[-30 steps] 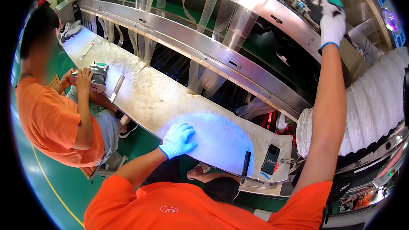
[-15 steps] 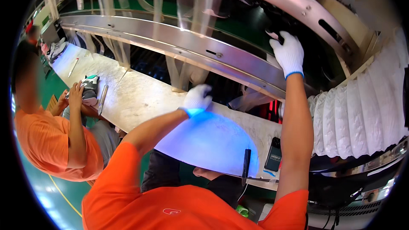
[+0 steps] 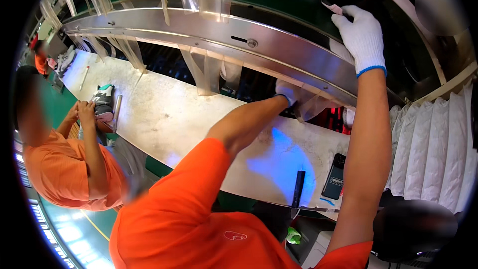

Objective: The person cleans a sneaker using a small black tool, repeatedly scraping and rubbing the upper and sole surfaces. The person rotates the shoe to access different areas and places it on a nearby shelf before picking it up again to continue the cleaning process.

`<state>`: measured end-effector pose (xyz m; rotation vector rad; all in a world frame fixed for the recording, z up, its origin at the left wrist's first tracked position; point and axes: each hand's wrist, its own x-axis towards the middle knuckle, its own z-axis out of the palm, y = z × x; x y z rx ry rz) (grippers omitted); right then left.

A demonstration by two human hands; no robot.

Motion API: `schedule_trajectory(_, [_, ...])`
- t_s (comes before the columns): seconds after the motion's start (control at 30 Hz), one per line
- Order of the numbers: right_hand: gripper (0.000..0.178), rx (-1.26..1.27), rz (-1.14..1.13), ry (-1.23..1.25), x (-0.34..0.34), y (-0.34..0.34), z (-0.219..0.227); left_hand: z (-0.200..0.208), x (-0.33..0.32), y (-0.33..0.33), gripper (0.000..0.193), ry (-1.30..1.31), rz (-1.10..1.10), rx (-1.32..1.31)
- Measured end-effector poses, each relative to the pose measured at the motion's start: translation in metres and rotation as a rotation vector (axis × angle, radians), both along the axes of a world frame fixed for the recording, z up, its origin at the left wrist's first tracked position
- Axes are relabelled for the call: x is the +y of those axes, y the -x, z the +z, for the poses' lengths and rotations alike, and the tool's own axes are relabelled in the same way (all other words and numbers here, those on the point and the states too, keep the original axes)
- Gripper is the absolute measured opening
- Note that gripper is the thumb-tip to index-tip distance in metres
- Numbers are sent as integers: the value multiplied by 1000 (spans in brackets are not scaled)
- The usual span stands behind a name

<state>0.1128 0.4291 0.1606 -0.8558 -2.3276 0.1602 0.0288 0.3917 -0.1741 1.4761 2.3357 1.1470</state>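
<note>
My right hand (image 3: 362, 40), in a white knitted glove with a blue cuff, reaches over the metal rail (image 3: 214, 31) to the dark green conveyor belt. Its thumb and fingers curl at the end of a dark shoe (image 3: 332, 7) with a pinkish patch and pale edge; most of that shoe is lost in shadow. Below the rail, my left hand (image 3: 288, 91), gloved alike, reaches into the lower opening beside clear plastic strips (image 3: 311, 102). Its fingers are hidden there. Under my left forearm lies the pale worktable (image 3: 184, 119), partly lit blue.
Near the table's front edge are a black phone (image 3: 333, 177), a small blue piece (image 3: 327, 201) and an upright black bar (image 3: 298, 189). White ribbed ducting (image 3: 433, 144) stands at right. At left, a co-worker in orange (image 3: 74, 164) handles a grey shoe (image 3: 103, 102) beside a metal tool (image 3: 117, 112).
My left hand has moved right and forward from above the table into the opening below the rail. My right hand stays by the dark shoe on the belt. The whole view has shifted.
</note>
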Motion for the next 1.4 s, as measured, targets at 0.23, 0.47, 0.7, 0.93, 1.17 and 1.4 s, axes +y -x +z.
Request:
schedule_trajectory(0.23, [42, -23, -55, -85, 13, -2, -7, 102, -236, 2, 58, -454, -255, -1763])
schedule_trajectory(0.47, [41, -131, -28, -196, -3, 8, -1, 115, -473, -13, 85, -598, 340, -1682])
schedule_trajectory(0.7, [34, -19, 53, -257, 6, -17, -4, 133, -418, -100, 92, -97, -407, 292])
schedule_trajectory(0.93, [24, 521, 296, -278, -176, -92, -68, 106, -379, -77, 82, 389, -430, 529])
schedule_trajectory(1.17, [34, 27, 417, -207, -328, -248, -230, 65, -446, -66, 43, -112, -678, 599])
schedule_trajectory(1.4, [56, -63, 130, 91, -380, -272, -300, 66, -447, -55, 46, -111, -691, 320])
